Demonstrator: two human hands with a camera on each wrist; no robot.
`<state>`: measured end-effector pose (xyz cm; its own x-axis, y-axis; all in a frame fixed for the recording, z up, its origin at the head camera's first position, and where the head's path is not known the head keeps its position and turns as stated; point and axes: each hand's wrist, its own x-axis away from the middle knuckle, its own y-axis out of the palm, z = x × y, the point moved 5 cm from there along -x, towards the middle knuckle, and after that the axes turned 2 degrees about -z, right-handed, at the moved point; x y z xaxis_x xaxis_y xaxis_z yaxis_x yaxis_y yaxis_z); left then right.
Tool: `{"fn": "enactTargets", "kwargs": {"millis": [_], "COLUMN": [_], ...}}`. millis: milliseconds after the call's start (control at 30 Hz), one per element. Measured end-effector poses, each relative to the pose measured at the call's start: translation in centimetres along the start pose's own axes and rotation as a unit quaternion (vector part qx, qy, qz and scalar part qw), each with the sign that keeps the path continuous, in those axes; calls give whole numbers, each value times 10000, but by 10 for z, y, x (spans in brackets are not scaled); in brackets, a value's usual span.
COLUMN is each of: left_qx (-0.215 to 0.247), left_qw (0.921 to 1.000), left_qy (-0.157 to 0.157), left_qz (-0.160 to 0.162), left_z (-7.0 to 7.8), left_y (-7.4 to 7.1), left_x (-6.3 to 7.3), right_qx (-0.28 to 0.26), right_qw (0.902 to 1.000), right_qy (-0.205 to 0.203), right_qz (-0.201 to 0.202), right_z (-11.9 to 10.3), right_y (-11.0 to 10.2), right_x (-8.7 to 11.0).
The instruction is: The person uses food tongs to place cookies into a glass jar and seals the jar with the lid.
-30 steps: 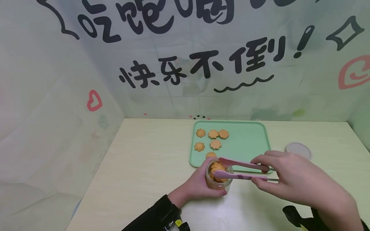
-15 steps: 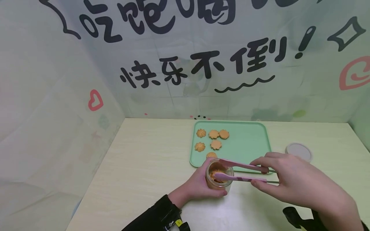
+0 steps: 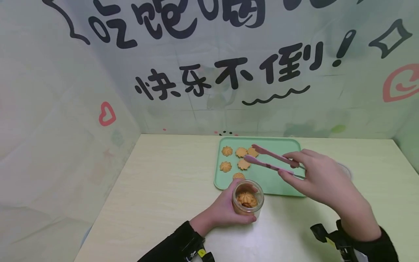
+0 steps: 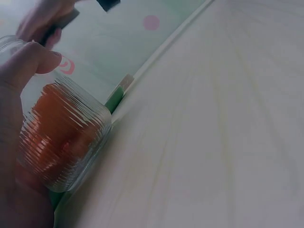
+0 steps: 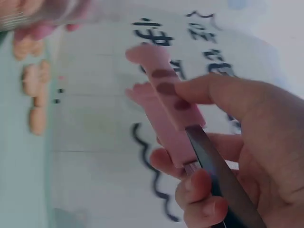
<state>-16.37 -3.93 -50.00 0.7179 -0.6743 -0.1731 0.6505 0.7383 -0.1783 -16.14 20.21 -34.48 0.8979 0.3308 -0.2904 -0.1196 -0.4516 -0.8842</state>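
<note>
My left hand (image 3: 229,207) grips a clear glass jar (image 3: 260,193) from its left side, mouth turned up. Cookies (image 3: 247,199) lie inside the jar, and its ribbed wall (image 4: 66,128) shows in the left wrist view. My right hand (image 3: 314,178) holds pink-tipped tongs (image 3: 266,165) by their metal arms, thumb on one side and fingers on the other. The tong tips stand apart with nothing between them, overlapping the tray's cookies in the head view. In the right wrist view the tongs' pink tips (image 5: 164,90) show close up.
A mint green tray (image 3: 281,143) bears several cookies (image 3: 226,166) in its left part. Behind my right hand a round whitish lid (image 3: 346,170) is partly hidden. The pale table (image 3: 170,174) ends at a printed backdrop (image 3: 183,120).
My right hand has lifted the tongs out of the jar and away toward the tray. The cookies they held have dropped lower into the jar. My left hand stays in place.
</note>
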Motion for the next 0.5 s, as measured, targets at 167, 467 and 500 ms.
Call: {"fn": "enactTargets", "kwargs": {"millis": [167, 467, 500], "left_qx": [54, 149, 140], "left_qw": [9999, 9998, 9998], "left_qy": [93, 139, 137], "left_qz": [-32, -12, -18], "left_z": [0, 3, 2], "left_y": [1, 0, 0], "left_x": [0, -1, -1], "right_qx": [-237, -450, -479], "right_qw": [9973, 9930, 9927], "right_qy": [581, 770, 785], "right_qz": [-372, -771, -779], "right_z": [21, 33, 33], "right_y": [38, 87, 90], "right_x": [-16, -26, -26]}}
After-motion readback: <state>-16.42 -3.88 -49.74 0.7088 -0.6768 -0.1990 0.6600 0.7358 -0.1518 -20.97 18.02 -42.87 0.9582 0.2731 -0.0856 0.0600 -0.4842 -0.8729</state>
